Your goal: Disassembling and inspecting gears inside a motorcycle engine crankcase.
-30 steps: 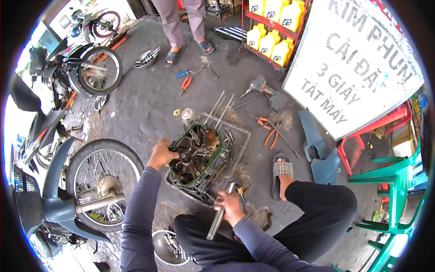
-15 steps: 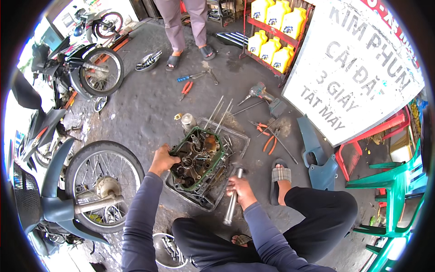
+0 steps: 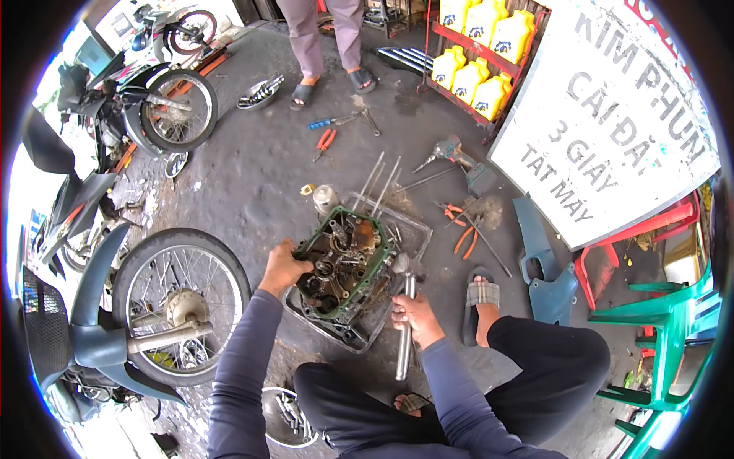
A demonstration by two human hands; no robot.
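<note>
A motorcycle engine case, its inside facing up with gears and shafts bared, sits in a shallow metal tray. My left hand grips its left edge, the thumb over the rim and the other fingers partly hidden. In my right hand is a metal hammer, held by its shaft. The hammer's head is up beside the case's right side and its handle points toward me. Long thin studs stick up behind the case.
On the floor beyond lie red pliers, a cordless drill and orange-handled pliers. A motorcycle wheel stands left; blue plastic panels lie right. A bowl of parts sits near my leg. Another person's feet are ahead.
The hammer has swung more upright, its head nearer the engine case's right side. My left hand keeps its place on the case. The whole view has shifted slightly.
</note>
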